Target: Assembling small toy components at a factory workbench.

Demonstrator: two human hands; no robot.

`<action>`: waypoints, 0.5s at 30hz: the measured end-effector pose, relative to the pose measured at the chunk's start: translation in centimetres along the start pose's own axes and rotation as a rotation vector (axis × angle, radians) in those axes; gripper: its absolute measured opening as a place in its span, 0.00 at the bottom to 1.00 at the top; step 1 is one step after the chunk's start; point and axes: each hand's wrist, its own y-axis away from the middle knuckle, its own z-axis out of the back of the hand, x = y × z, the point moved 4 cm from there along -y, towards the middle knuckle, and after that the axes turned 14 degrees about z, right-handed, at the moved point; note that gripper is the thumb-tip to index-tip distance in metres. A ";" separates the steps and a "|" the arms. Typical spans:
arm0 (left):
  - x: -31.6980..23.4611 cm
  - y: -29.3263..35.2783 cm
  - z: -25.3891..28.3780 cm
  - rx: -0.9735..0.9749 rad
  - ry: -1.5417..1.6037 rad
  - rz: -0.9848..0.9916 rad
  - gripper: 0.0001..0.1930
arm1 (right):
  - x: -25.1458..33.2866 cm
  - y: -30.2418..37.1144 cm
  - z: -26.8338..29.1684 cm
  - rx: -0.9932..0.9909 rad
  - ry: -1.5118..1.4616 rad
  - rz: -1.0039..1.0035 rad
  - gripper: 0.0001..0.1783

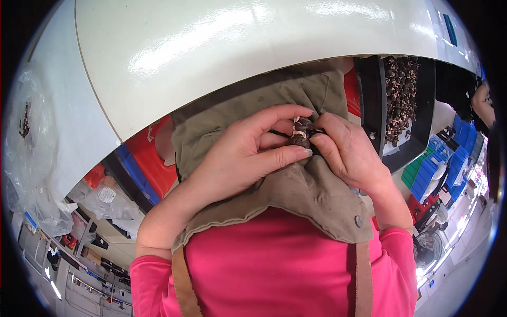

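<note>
The dark brown piece (301, 139), dotted with pale bits, is held over the middle of the apron (203, 127). Beyond the apron spreads the large white table (253, 37). To the apron's right stands a black tray (426, 105); to its left, a red container (158, 161). Many small dark and pale pieces (401, 92) are heaped in the tray, right of the apron. Over the apron's centre, the left hand (248, 138) curls round the dark brown piece, grasping it between thumb and fingers; the right hand (349, 150) pinches its right edge, though I cannot tell whether a thin tool lies between those fingertips. Pinching too hard could crack the piece or break off the pale bits; a loose left-hand hold could let it slip into the apron's folds, and a sudden pull could scratch the left thumb close by.
</note>
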 end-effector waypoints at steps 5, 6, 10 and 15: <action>0.3 0.3 0.4 0.001 -0.002 0.022 0.27 | 0.3 -0.2 -0.3 0.025 0.059 0.011 0.11; 0.3 0.4 0.5 -0.001 -0.011 0.022 0.27 | 0.3 -0.2 -0.3 0.025 0.076 0.017 0.11; 0.5 0.6 0.6 0.006 -0.003 0.025 0.27 | 0.5 -0.2 -0.4 -0.030 0.119 0.059 0.12; 0.6 0.4 0.4 0.007 0.015 0.017 0.27 | 0.3 0.3 -0.2 -0.096 0.076 0.079 0.11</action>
